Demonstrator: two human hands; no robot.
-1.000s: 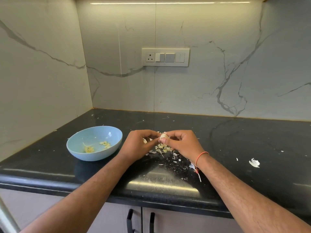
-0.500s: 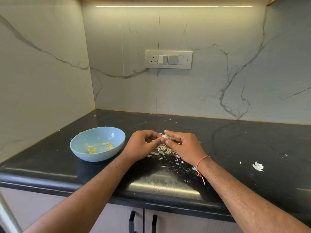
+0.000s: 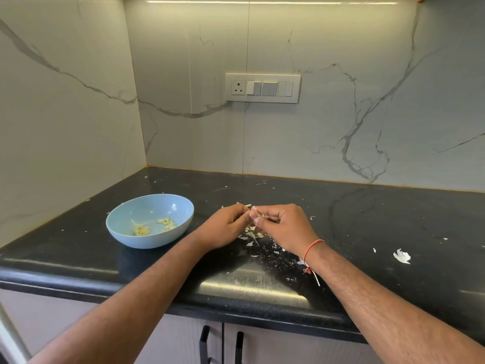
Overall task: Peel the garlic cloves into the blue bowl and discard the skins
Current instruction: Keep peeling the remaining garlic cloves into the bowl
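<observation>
Arms: 2 bare forearms, no sleeves in view
Left hand (image 3: 223, 227): bare, no ring or band seen
Right hand (image 3: 284, 228): bare
Right wrist: thin orange thread band (image 3: 312, 249), knotted, with loose white end hanging

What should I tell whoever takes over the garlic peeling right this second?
Left hand and right hand: fingertips meet, pinching a garlic clove over the countertop.
Blue bowl, left of the hands, holds two small clusters of peeled cloves.
Loose skins lie under the hands; one bigger skin piece lies off to the right.
Left: finish this clove, drop it in the bowl, discard the skins.
</observation>
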